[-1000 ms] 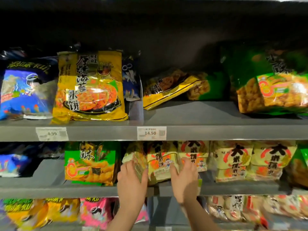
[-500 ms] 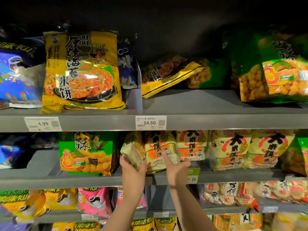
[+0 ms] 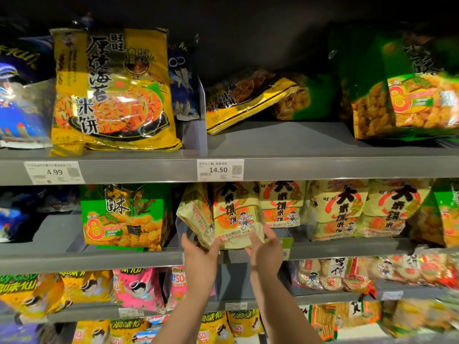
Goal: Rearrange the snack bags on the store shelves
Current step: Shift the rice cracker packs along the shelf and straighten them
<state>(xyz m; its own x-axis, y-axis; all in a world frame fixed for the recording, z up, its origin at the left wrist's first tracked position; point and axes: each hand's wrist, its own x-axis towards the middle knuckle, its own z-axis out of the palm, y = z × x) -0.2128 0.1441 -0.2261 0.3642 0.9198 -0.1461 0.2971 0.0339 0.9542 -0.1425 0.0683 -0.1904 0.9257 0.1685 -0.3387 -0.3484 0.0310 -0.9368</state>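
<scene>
A pale yellow rice-cracker bag [image 3: 233, 214] leans on the middle shelf [image 3: 99, 261], its bottom edge lifted over the shelf lip. My left hand [image 3: 198, 256] holds its lower left corner from below, thumb against the front. My right hand [image 3: 267, 249] holds its lower right corner, fingers up along the bag's front. More bags of the same kind [image 3: 337, 209] stand in a row to the right. A green snack bag [image 3: 126, 217] stands just left of the held bag.
The upper shelf [image 3: 298, 167] carries a big yellow seaweed-cracker bag [image 3: 111, 90], a fallen yellow bag [image 3: 243, 100] and green bags [image 3: 402, 90], with bare shelf between them. Price tags [image 3: 219, 169] hang on the shelf edge. Lower shelves hold pink and yellow bags [image 3: 139, 289].
Both hands have slid down to the bag's bottom corners and pulled its lower edge out over the shelf lip. The camera has tilted down, showing more of the lower shelves.
</scene>
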